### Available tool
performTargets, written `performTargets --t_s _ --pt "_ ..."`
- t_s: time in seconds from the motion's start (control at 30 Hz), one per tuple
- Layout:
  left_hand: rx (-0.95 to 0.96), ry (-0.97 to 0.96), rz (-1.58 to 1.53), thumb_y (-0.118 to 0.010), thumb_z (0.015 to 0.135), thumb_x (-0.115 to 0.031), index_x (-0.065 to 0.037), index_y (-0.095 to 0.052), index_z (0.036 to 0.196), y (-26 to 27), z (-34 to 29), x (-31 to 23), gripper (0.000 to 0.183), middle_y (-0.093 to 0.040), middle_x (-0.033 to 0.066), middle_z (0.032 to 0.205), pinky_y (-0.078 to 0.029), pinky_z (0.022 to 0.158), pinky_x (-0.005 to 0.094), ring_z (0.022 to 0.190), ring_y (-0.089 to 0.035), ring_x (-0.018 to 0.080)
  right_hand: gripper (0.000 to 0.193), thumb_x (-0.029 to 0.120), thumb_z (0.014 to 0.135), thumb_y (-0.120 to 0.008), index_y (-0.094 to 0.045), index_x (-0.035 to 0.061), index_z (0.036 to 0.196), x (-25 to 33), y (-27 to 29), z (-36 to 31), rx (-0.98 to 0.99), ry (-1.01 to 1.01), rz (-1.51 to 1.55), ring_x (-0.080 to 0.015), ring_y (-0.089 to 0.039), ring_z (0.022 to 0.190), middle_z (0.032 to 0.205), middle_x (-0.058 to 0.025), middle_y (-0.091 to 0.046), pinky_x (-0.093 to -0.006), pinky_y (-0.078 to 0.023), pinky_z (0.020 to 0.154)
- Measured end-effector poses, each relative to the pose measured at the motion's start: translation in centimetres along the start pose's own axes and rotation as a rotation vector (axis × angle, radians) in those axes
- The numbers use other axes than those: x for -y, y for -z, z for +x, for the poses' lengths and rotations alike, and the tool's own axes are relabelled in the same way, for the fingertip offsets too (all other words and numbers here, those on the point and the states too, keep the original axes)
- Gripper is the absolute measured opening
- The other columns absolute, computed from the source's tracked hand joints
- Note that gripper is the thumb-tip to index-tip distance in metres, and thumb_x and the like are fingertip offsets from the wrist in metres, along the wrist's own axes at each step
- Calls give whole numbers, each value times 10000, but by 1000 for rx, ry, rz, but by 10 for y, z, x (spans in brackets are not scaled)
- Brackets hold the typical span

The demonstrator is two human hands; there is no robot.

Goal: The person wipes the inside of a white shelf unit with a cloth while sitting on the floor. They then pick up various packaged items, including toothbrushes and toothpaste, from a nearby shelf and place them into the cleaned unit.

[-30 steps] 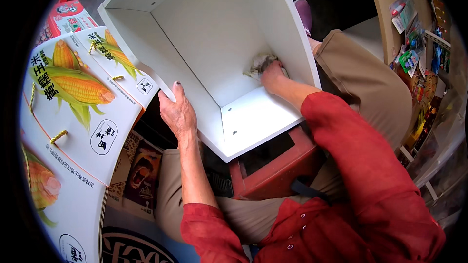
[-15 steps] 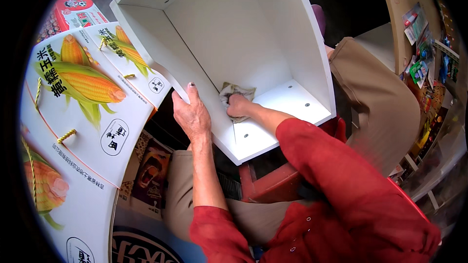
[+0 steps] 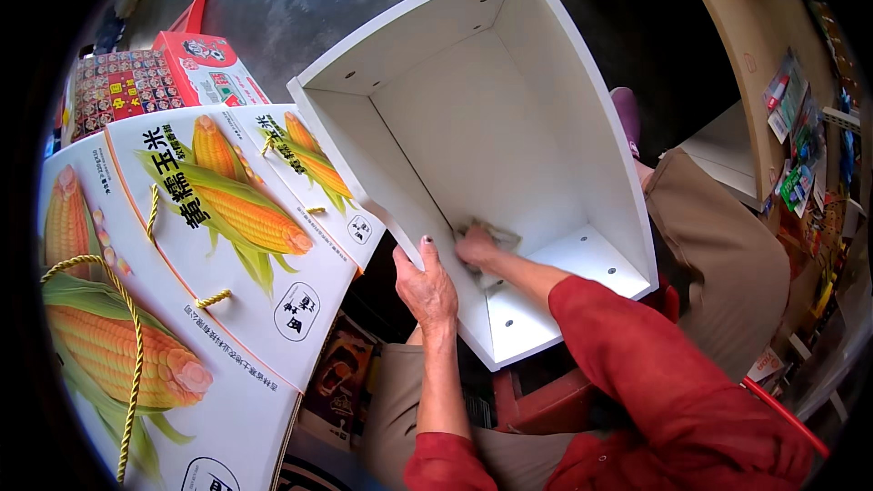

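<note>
A white open box (image 3: pixel 509 109) of smooth board, like a drawer or small cabinet carcass, lies tilted before me with its hollow side up. My left hand (image 3: pixel 427 295) grips its near left edge, the thumb along the rim and the other fingers partly hidden outside. Inside, my right hand (image 3: pixel 476 247) is closed on a pale, greyish cloth (image 3: pixel 506 238) and presses it low against the left panel, near the seam with the back. The cloth is slightly blurred and partly covered by the hand. Round dark screw heads dot the end panels.
Large white cartons with corn pictures (image 3: pixel 245 209) and gold cord handles crowd the left. Behind them stands a red-and-white box (image 3: pixel 209 64). A red stool (image 3: pixel 546 403) is below the white box. Shelving with small packets (image 3: pixel 796 182) runs along the right.
The whole view has shifted, so everything sits lower and further right. My right hand has slid the cloth a little up along the left seam. The left hand keeps its grip.
</note>
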State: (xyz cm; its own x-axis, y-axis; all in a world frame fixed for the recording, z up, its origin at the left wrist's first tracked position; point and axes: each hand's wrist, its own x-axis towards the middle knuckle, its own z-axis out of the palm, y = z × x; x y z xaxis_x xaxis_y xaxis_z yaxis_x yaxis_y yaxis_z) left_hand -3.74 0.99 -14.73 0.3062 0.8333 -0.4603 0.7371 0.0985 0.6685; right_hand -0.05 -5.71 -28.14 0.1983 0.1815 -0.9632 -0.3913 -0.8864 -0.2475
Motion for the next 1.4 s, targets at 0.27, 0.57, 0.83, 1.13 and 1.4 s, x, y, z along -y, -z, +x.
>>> performTargets --t_s 0.27,0.57,0.83,1.13,1.4 --pt "18 -1 52 -518 862 -192 39 -502 1026 0 1 -5 284 -616 187 875 -448 730 372 800 -595 322 411 175 718 -531 -532 -16 1081 141 41 61 -352 489 -72 -362 -496 1056 1100 -229 -534 -409 -414 877" --pt "15 37 13 -507 875 -188 41 -499 1017 -1 1 -4 270 -612 192 873 -451 723 360 782 -595 303 511 121 679 -550 -455 -38 1155 167 43 72 -680 918 -701 -332 -355 1162 1253 -185 -394 -374 -405 833" --pt "27 67 22 -504 880 -201 39 -499 1018 -1 1 -5 278 -612 170 869 -451 730 347 790 -595 270 435 105 708 -557 -498 -64 1105 86 35 69 -578 1114 -1142 -296 -330 1202 1266 -190 -383 -333 -416 720" --pt "22 -1 50 -502 877 -218 40 -500 1007 -2 1 -4 288 -609 170 861 -449 725 349 780 -590 281 460 146 717 -531 -488 -10 1148 -60 63 17 162 1282 -1521 -272 -401 1136 1181 -146 -458 -328 -399 743" --pt "22 11 58 -506 877 -214 39 -501 1001 -3 -1 -8 282 -608 169 866 -450 715 347 775 -591 264 490 107 687 -563 -470 27 1162 3 34 28 -466 1115 -1019 -277 -368 1166 1221 -167 -419 -404 -365 819"
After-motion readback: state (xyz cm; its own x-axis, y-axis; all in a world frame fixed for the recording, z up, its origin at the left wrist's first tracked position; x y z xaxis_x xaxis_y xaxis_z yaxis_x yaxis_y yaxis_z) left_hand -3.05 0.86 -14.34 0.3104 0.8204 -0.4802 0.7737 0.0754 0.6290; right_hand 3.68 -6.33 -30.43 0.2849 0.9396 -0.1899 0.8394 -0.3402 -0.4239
